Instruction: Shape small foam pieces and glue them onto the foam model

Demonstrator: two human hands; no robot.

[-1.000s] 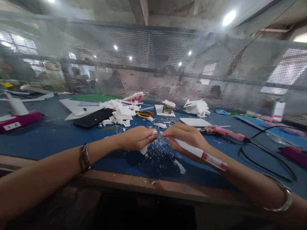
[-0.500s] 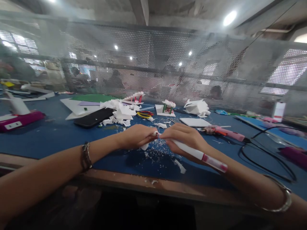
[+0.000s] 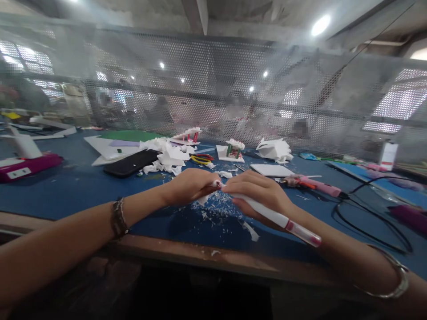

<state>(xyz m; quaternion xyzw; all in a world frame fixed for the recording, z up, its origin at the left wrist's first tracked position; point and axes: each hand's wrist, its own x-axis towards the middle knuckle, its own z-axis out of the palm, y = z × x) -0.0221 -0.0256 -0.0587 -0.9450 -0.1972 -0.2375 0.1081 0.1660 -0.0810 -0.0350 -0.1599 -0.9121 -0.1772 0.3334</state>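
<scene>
My right hand (image 3: pixel 260 191) is closed round a white pen (image 3: pixel 276 217) with a clear, reddish back end. The pen's front end points left, at a small white piece with dark red marks (image 3: pixel 216 182). Pinched in the fingers of my left hand (image 3: pixel 188 186), that piece is mostly hidden, so its kind does not show. White scraps and fine crumbs (image 3: pixel 222 209) lie on the blue tabletop (image 3: pixel 147 226) beneath both hands.
Behind my hands are a black phone (image 3: pixel 131 163), crumpled white paper (image 3: pixel 171 154), yellow-and-red-handled pliers (image 3: pixel 201 159) and small white models (image 3: pixel 234 150). A pink glue gun (image 3: pixel 316 184) with a looping black cable (image 3: pixel 353 226) lies to the right. A perforated metal screen (image 3: pixel 207 89) stands behind.
The pen's back end has shifted slightly right and down as my right hand tilts. My left hand has risen slightly, still pinching the small white piece.
</scene>
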